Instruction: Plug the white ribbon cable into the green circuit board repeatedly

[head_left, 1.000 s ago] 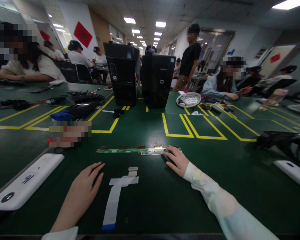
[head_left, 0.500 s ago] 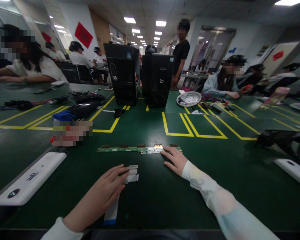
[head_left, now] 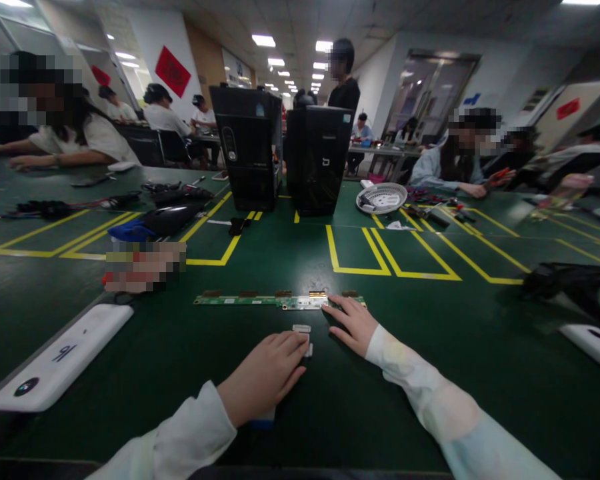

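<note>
A long, narrow green circuit board (head_left: 245,301) lies crosswise on the dark green table, with brown tabs along its far edge. My right hand (head_left: 354,323) rests at the board's right end, fingers spread and fingertips on it. Closer to me, my left hand (head_left: 267,370) is closed over a white flat ribbon cable (head_left: 302,329). The cable's connector ends stick out past my fingertips, just short of the board, and its blue-tipped tail shows under my wrist. Most of the cable is hidden beneath the hand.
A white power bank-like device (head_left: 63,357) lies at the left. Two black computer towers (head_left: 317,160) stand at the back, with a white basket (head_left: 381,198) to their right. Yellow tape (head_left: 360,271) marks the table. Cables and a blue-black pouch (head_left: 153,222) lie left. Several people sit around.
My left hand has moved right and slightly forward, bringing the ribbon cable with it. My right hand stays on the board. A standing person in the background has shifted left.
</note>
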### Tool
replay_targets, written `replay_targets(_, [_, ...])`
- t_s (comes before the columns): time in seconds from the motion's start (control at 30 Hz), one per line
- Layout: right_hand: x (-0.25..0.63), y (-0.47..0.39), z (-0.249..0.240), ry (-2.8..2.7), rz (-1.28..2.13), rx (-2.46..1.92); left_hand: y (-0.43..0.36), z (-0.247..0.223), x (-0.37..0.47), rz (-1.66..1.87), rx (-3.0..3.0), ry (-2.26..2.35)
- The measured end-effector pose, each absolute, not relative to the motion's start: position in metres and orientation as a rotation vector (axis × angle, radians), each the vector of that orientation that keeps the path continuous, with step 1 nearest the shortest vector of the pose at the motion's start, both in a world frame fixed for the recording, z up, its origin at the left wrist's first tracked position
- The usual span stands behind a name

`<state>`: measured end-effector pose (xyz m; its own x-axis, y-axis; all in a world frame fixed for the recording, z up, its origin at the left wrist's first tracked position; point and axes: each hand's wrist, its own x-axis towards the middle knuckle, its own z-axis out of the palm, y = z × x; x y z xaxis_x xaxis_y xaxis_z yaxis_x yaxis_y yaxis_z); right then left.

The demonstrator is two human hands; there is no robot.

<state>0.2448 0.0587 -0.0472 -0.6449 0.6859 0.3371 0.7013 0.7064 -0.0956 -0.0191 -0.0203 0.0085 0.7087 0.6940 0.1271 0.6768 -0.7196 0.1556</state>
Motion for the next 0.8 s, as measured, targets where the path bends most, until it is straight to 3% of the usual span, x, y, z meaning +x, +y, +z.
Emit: replay_targets(0.8, [0.244,0.051,-0.045,-2.551,-0.014,-1.059,0.000,-0.009,0.011,0.420,2.762,1.262])
